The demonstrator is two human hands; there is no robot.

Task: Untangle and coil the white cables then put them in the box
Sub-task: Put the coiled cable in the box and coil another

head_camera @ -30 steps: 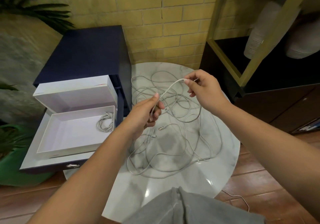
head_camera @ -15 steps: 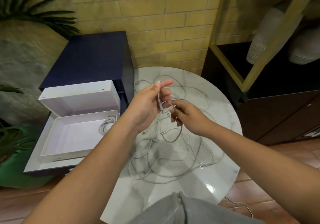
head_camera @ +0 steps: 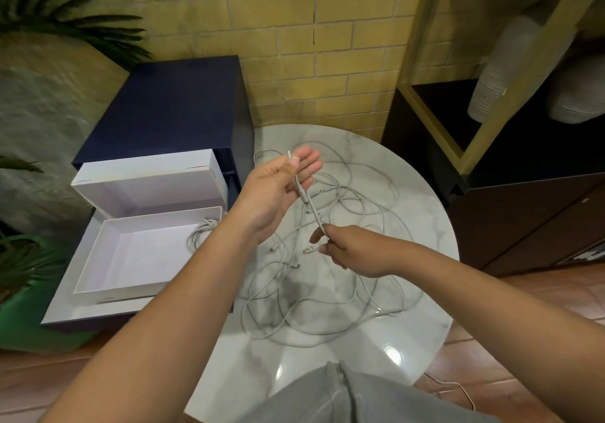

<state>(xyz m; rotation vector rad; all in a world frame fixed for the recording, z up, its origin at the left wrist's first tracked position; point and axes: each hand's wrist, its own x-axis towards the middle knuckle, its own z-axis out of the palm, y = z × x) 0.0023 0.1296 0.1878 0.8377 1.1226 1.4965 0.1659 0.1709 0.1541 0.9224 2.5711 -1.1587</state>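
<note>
A tangle of white cables [head_camera: 314,295] sprawls over the round marble table [head_camera: 422,226]. My left hand [head_camera: 278,193] is raised above the table's far left part, its thumb pinning one white cable's end against straight fingers. That cable [head_camera: 311,206] runs down and to the right to my right hand [head_camera: 347,249], which pinches it between thumb and finger just above the heap. The open white box [head_camera: 108,259] sits on a pulled-out drawer to the left. One coiled white cable [head_camera: 199,232] lies in the box's far right corner.
The box's lid [head_camera: 147,180] stands behind it against a navy cabinet [head_camera: 170,108]. A dark shelf unit [head_camera: 523,160] with a yellow frame is at the right, green plants at the left. Another cable [head_camera: 458,390] lies on the wood floor. My grey-clad knee [head_camera: 343,396] is below the table.
My right hand let go of the raised cable end, dropped down and toward me, and now pinches the cable lower. My left hand rose and took the cable's end.
</note>
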